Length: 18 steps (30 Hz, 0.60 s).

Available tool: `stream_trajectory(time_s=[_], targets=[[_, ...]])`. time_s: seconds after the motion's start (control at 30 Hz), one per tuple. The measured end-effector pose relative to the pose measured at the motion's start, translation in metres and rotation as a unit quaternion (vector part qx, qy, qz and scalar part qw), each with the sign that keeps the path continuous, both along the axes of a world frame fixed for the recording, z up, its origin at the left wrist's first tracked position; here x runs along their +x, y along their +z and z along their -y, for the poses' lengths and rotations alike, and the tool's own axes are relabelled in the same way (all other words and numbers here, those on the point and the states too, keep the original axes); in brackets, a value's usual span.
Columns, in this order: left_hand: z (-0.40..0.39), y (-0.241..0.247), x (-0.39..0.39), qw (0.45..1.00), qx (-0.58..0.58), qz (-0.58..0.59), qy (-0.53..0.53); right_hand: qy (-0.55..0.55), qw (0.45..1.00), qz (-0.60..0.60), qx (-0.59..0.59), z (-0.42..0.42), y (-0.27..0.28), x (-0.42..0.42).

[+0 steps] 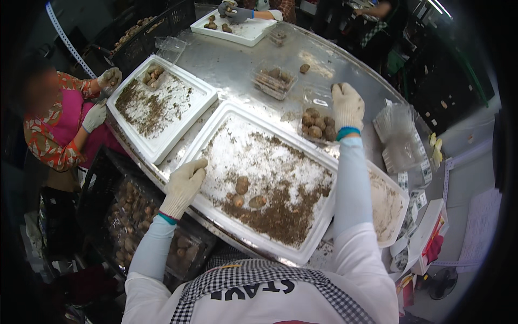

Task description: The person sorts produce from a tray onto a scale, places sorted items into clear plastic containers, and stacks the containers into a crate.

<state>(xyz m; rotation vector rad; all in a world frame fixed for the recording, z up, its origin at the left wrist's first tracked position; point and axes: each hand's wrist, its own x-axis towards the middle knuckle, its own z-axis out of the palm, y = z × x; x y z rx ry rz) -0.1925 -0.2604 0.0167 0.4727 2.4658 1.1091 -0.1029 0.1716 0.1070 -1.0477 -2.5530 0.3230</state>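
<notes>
My left hand (186, 187), in a cream knit glove, is over the near left rim of a white foam tray (323, 243), its fingers apart with nothing in them. Several small brown tubers, like taro (242, 185), lie in this tray among loose dark soil. My right hand (348, 106), gloved too, is raised at the right side of an opened clear plastic clamshell box (319, 97) that holds several tubers (315, 123). A small dark bit shows at its curled fingertips; whether it grips a tuber cannot be told.
Filled clamshells (275, 81) and a lone tuber (304, 68) lie on the metal table (238, 65). Empty clamshells (398, 133) are stacked right. A co-worker's hands (95, 115) are by the left tray (162, 156); another's (238, 13) are over the far tray (259, 38). A black crate (91, 178) stands lower left.
</notes>
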Motion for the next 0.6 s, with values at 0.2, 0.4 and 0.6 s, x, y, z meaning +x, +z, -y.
stream_trajectory(time_s=[0.2,0.4,0.6], targets=[[-0.043,0.011,-0.038,0.902,-0.280,-0.048,-0.325,-0.013,0.997,0.080,0.013,-0.134,-0.051,-0.114],[-0.071,-0.006,-0.065,0.838,-0.355,0.012,-0.415,0.074,0.989,0.124,0.010,-0.191,-0.137,-0.218],[-0.073,-0.026,-0.078,0.805,-0.378,0.050,-0.454,0.186,0.972,0.146,0.006,-0.216,-0.204,-0.286]])
